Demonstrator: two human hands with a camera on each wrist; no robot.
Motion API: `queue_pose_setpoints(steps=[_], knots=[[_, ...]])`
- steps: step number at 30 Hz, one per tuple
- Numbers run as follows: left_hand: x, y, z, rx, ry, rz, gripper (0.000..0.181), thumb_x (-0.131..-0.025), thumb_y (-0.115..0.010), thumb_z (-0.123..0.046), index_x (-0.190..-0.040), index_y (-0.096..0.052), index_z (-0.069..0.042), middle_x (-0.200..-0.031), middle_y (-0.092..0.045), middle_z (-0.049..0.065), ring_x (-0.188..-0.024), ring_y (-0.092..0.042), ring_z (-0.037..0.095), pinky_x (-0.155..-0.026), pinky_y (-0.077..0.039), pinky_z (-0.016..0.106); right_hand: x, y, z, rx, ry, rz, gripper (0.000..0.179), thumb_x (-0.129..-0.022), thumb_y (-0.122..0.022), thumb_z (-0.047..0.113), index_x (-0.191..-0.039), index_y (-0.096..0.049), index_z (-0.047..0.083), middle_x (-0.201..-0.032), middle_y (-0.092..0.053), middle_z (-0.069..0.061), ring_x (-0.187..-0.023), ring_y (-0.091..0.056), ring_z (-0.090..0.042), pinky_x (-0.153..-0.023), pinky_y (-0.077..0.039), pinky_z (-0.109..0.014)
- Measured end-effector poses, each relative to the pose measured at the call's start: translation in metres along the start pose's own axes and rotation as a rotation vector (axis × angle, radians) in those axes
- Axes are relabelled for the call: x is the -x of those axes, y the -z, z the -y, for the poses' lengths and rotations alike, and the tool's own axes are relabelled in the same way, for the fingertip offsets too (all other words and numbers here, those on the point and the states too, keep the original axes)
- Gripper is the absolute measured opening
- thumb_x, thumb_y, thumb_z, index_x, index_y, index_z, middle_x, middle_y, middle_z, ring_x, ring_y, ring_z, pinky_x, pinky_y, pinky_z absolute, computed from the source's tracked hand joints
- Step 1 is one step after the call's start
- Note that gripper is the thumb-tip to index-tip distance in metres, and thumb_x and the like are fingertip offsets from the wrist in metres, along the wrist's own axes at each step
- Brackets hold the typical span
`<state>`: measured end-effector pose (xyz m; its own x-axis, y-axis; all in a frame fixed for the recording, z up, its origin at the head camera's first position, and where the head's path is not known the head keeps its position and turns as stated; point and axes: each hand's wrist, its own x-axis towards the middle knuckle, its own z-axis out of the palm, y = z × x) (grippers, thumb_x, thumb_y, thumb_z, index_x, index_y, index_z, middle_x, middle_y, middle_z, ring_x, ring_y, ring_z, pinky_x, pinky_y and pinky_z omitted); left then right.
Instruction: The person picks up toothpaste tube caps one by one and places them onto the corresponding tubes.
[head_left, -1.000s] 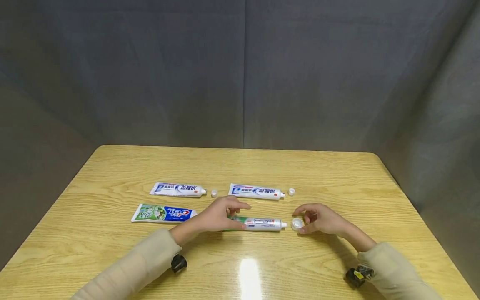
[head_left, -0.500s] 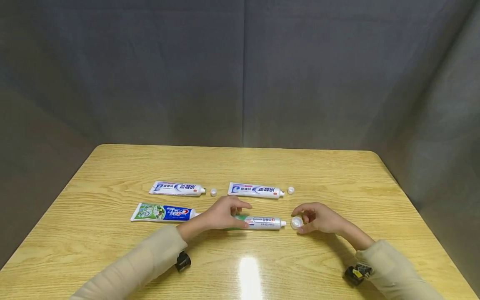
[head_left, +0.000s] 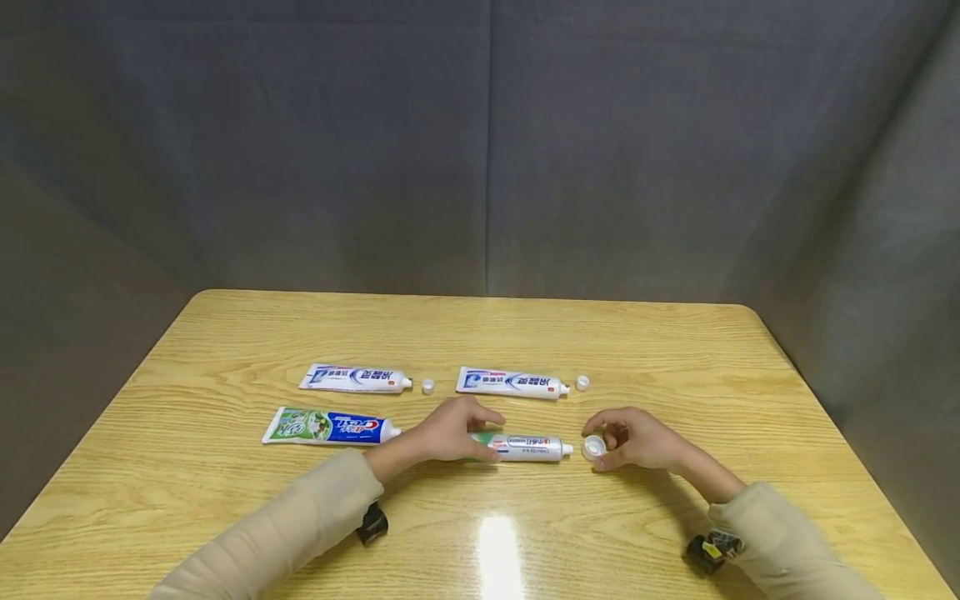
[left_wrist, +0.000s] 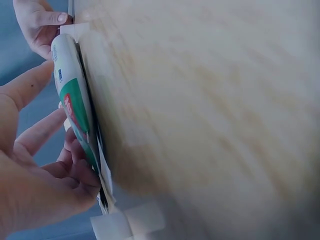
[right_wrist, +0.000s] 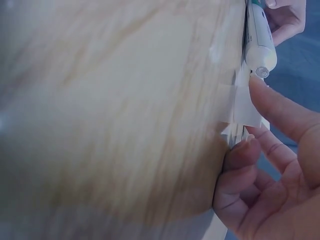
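Note:
My left hand (head_left: 450,429) spans a silver-and-green toothpaste tube (head_left: 528,447) that lies flat on the table. Its thumb is at the tube's near side, and the index finger stretches out beyond the far side. In the left wrist view the toothpaste tube (left_wrist: 70,75) runs along the fingers. The uncapped nozzle points right, towards a round white cap (head_left: 594,447) that lies a short gap away. My right hand (head_left: 641,437) holds this cap by its right edge between thumb and forefinger. Seen from the right wrist, the cap (right_wrist: 246,106) is between thumb and fingers.
Left of the left hand lies a blue-and-green toothpaste tube (head_left: 330,426). Behind are two white-and-blue tubes, one at left (head_left: 352,378) and one at right (head_left: 510,382). Each has a small white cap beside its nozzle, the left cap (head_left: 428,387) and the right cap (head_left: 582,382).
My left hand and forearm have shifted slightly right along the tube, uncovering the blue-and-green tube's white end. The right hand stays at the cap; tubes and caps keep their places.

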<state>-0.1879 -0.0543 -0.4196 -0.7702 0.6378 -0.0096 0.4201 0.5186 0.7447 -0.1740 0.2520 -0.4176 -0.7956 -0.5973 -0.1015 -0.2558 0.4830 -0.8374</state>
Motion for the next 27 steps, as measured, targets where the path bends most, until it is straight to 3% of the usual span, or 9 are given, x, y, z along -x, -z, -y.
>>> queue_pose_setpoints(steps=[2, 6, 9, 12, 19, 27], knots=[[-0.0003, -0.0003, -0.0003, -0.005, -0.008, 0.005, 0.049, -0.067, -0.081, -0.018, -0.11, -0.065, -0.001, -0.094, -0.06, 0.005, -0.082, -0.052, 0.015, -0.071, -0.042, 0.026, -0.0004, -0.0004, -0.0001, 0.01, 0.001, -0.004, 0.037, -0.072, -0.075, 0.006, -0.103, -0.06, -0.005, -0.068, -0.046, -0.008, -0.061, -0.04, -0.01, -0.052, -0.034, -0.022], [-0.0016, -0.0006, -0.0008, -0.04, -0.056, 0.036, 0.032, -0.068, -0.079, -0.015, -0.088, -0.066, 0.005, -0.069, -0.053, 0.008, -0.067, -0.042, 0.012, -0.063, -0.034, 0.02, -0.0015, -0.0009, 0.0002, 0.024, -0.002, -0.007, 0.036, -0.071, -0.076, 0.006, -0.102, -0.06, -0.004, -0.068, -0.046, -0.007, -0.061, -0.04, -0.01, -0.053, -0.034, -0.022], [-0.0022, -0.0015, -0.0009, -0.051, -0.07, 0.044, 0.028, -0.067, -0.08, -0.014, -0.085, -0.067, 0.005, -0.071, -0.057, 0.008, -0.067, -0.043, 0.012, -0.062, -0.034, 0.02, -0.0016, -0.0011, 0.0013, 0.02, -0.017, -0.008, 0.035, -0.071, -0.076, 0.006, -0.101, -0.061, -0.004, -0.068, -0.046, -0.005, -0.061, -0.04, -0.01, -0.052, -0.034, -0.021], [-0.0018, -0.0028, -0.0007, -0.047, -0.037, 0.029, 0.04, -0.065, -0.081, -0.013, -0.102, -0.069, -0.003, -0.093, -0.064, 0.003, -0.078, -0.05, 0.013, -0.067, -0.04, 0.023, -0.0013, -0.0009, 0.0026, 0.01, -0.026, -0.005, 0.035, -0.071, -0.076, 0.006, -0.101, -0.061, -0.004, -0.068, -0.045, -0.003, -0.06, -0.039, -0.01, -0.052, -0.033, -0.021], [-0.0015, -0.0038, -0.0025, -0.084, 0.003, 0.033, 0.042, -0.064, -0.082, -0.01, -0.103, -0.069, -0.005, -0.091, -0.062, 0.003, -0.079, -0.051, 0.014, -0.065, -0.04, 0.024, -0.0016, -0.0011, 0.0057, -0.001, -0.037, -0.011, 0.031, -0.07, -0.076, 0.003, -0.097, -0.063, -0.004, -0.068, -0.046, -0.004, -0.06, -0.039, -0.009, -0.053, -0.033, -0.021], [-0.0022, -0.0035, -0.0052, -0.134, -0.017, 0.033, 0.037, -0.065, -0.08, -0.009, -0.101, -0.071, -0.006, -0.096, -0.068, 0.003, -0.081, -0.056, 0.013, -0.07, -0.042, 0.024, -0.0012, -0.0012, 0.0029, -0.008, -0.032, -0.006, 0.029, -0.071, -0.075, 0.004, -0.096, -0.064, -0.004, -0.071, -0.051, -0.004, -0.062, -0.043, -0.01, -0.054, -0.037, -0.021]])
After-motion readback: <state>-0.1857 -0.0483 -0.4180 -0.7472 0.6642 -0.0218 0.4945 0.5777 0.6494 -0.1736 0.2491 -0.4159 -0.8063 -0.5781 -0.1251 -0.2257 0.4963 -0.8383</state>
